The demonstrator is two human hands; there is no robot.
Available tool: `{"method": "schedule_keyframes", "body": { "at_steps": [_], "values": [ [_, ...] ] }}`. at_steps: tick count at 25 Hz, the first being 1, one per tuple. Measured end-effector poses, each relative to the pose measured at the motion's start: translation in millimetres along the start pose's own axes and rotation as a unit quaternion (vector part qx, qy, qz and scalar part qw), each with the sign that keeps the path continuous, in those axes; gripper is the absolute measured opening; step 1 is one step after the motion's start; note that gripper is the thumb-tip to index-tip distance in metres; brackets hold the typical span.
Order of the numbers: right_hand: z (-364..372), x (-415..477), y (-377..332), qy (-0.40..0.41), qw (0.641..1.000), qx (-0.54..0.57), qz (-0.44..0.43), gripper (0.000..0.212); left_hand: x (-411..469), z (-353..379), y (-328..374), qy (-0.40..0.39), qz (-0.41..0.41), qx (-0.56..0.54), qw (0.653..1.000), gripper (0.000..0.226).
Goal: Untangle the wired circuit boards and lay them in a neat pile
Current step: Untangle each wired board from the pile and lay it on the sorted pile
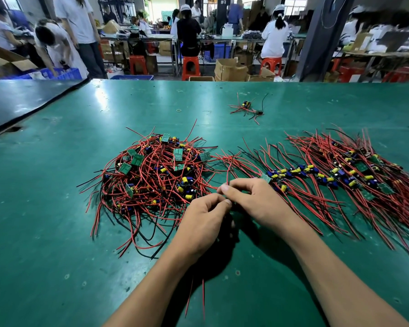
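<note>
A tangled heap of small green circuit boards (151,171) with red and black wires lies left of centre on the green table. To the right, sorted boards (335,175) lie side by side in a spread row, wires pointing towards and away from me. Both hands meet between the two groups. My left hand (203,220) and my right hand (253,199) pinch the same wired board, which is mostly hidden by my fingers. Its red wires (227,168) rise above my fingertips, and two red wires (202,300) trail below my left wrist.
A few loose wired boards (246,107) lie farther back, with a small rubber band (179,110) nearby. A dark sheet (21,100) covers the table's far left. Beyond the table's far edge, people work at benches among red stools, cardboard boxes and blue crates.
</note>
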State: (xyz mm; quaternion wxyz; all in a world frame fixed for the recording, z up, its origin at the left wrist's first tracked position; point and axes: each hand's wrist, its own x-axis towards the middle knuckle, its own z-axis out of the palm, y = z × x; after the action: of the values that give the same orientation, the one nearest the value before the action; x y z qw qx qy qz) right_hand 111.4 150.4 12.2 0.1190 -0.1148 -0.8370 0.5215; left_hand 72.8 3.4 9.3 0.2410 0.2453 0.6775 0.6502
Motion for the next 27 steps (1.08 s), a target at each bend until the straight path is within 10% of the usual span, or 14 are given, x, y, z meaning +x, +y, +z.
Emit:
{"method": "schedule_keyframes", "body": {
  "at_steps": [13, 27],
  "values": [
    [-11.7, 4.0, 5.8, 0.267, 0.962, -0.060, -0.016, 0.019, 1.3, -2.8, 1.0, -0.066, -0.005, 0.078, 0.995, 0.023],
    [-20.6, 4.2, 8.5, 0.274, 0.959, -0.072, -0.023, 0.016, -0.8, -5.4, 3.2, -0.078, -0.004, 0.090, 0.993, 0.023]
  ]
}}
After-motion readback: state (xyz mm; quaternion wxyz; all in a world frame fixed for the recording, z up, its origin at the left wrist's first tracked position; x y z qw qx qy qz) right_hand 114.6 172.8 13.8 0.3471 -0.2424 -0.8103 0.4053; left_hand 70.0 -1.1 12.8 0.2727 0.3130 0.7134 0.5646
